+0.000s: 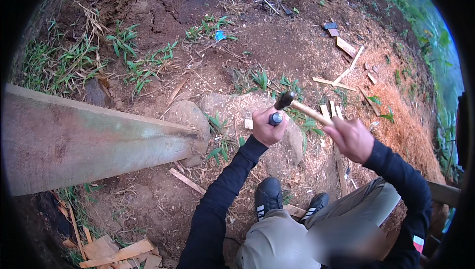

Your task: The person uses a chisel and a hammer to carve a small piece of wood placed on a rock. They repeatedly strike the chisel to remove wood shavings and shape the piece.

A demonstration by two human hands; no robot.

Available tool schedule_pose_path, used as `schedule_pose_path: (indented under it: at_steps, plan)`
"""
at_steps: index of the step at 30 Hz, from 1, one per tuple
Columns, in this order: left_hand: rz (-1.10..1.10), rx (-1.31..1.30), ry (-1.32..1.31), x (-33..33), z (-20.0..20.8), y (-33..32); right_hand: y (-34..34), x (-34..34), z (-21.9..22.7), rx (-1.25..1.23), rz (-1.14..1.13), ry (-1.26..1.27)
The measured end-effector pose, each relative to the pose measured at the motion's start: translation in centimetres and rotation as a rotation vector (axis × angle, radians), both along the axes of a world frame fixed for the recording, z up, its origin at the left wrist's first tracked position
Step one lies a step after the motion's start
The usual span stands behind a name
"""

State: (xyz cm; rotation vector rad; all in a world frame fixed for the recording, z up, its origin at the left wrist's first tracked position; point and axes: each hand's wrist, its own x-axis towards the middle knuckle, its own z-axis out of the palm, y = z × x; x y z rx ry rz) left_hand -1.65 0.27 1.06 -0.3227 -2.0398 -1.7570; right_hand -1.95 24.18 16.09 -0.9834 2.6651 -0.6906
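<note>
My left hand [266,131] is closed in a fist around a dark chisel-like handle [275,118]. Its round butt end faces up; the blade end is hidden below the fist. My right hand [352,138] grips a hammer [311,112] by its light wooden handle. The dark hammer head [284,100] is just beyond the butt of the handle in my left hand; whether they touch I cannot tell. Both hands are above a flat, dusty rock [295,145]. A small pale wood block [248,124] lies left of my left fist.
A thick wooden beam [99,143] juts in from the left, its end by a rounded stone [188,115]. Wood strips [346,73] and orange sawdust [396,125] cover the right-hand ground. Offcuts [118,254] are piled at lower left. My shoes [268,195] stand near the rock.
</note>
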Motion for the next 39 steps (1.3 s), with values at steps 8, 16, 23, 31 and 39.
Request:
schedule_pose_path:
  at_steps: [8,16,23,31,39]
  plan:
    - [-0.088,0.065,0.105,-0.9,-1.2,0.8,-0.6,0.0,0.5,0.0,-0.04,-0.083]
    - [-0.112,0.472,-0.218,-2.5,-1.4,-0.6,-4.0,-3.2,-13.3,-0.329,-0.534,-0.207]
    - [0.052,0.452,-0.249,-3.3,-0.3,0.9,-8.6,0.1,-24.8,-0.39,-0.412,-0.08]
    - [0.35,0.474,-0.414,-9.0,-1.3,-1.1,-9.4,-1.0,-25.3,-0.378,-0.527,-0.155]
    - [0.445,0.61,-0.564,-12.7,-6.9,-4.7,-8.5,-0.7,-23.7,-0.393,-0.565,-0.34]
